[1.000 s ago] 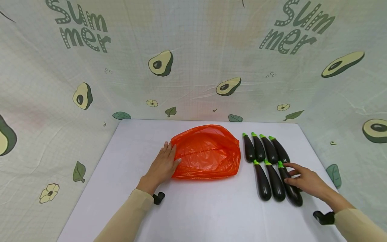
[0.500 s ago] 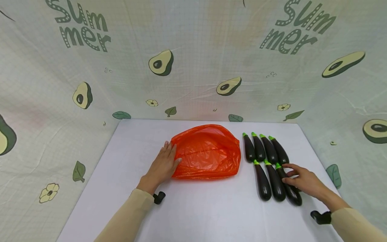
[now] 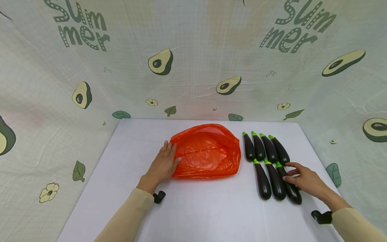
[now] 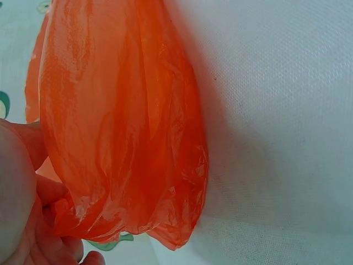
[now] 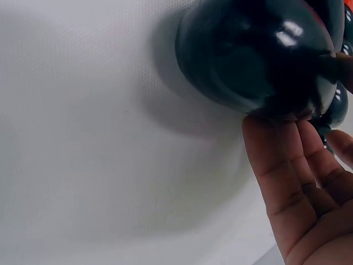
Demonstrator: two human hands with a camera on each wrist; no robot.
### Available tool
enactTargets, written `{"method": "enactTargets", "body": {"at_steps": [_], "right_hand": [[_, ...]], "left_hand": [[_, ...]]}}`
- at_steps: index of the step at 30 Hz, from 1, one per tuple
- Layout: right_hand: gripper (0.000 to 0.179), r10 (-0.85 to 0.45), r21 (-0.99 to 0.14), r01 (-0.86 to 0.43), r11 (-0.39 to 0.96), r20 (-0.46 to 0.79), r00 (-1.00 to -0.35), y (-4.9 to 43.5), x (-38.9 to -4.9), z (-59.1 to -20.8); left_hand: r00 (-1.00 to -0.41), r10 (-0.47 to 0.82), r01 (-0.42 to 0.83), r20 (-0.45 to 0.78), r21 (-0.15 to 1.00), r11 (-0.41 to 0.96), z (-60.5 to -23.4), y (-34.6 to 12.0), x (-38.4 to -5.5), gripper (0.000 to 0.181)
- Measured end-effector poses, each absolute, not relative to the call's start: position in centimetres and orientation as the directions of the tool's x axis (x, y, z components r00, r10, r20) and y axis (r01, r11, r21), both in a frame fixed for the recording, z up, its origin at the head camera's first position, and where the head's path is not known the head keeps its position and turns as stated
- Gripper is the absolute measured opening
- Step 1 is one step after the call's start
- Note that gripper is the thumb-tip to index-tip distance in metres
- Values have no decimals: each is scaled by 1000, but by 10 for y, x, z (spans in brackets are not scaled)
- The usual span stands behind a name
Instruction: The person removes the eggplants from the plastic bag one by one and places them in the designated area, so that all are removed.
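A red plastic bag (image 3: 208, 153) lies with its mouth spread on the white table. At its left side my left hand (image 3: 161, 167) holds the edge; in the left wrist view the fingers curl at bunched film of the bag (image 4: 121, 121). Over on the right, my right hand (image 3: 306, 181) grips the rightmost eggplant (image 3: 293, 195) of the near row, thumb on its left and fingers on its right. The right wrist view shows the rounded dark end of this eggplant (image 5: 248, 66) against the fingers. Its green cap points away from me.
Two more eggplants (image 3: 276, 185) lie just left of the gripped one. Behind them, several eggplants form a far row (image 3: 259, 149), right of the bag. A printed cloth (image 3: 193, 60) walls the table (image 3: 211, 215) at the back and sides.
My right hand has shifted the gripped eggplant slightly left, closer to its neighbour, in the first half second; since then it barely moves. The left hand and the bag stay put.
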State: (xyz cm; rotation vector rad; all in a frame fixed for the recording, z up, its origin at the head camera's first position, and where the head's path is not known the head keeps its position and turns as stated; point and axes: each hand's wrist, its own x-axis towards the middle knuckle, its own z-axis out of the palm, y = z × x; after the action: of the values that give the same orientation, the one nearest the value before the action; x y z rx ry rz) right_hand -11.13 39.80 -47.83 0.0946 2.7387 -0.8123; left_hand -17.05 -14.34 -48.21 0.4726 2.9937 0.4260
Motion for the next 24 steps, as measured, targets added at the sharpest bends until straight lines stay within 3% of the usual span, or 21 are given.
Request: {"method": "enactTargets", "body": {"at_steps": [9,16,24], "right_hand": [[77,-7,-530,149,835,-281,-960,401,-111,-473],[70,22,-456,68,887,-105,-994,388,-111,-468],[68,117,-536,67,842,61,-991,341,-132,-456]], "left_hand": [[-945,323,295,-44,305,905,-480,-144,-172,72],[-948,314,285,-39,330,900,-476,-142,-175,62],[-954,298,276,-19,327,904,-468,-144,-177,64]]}}
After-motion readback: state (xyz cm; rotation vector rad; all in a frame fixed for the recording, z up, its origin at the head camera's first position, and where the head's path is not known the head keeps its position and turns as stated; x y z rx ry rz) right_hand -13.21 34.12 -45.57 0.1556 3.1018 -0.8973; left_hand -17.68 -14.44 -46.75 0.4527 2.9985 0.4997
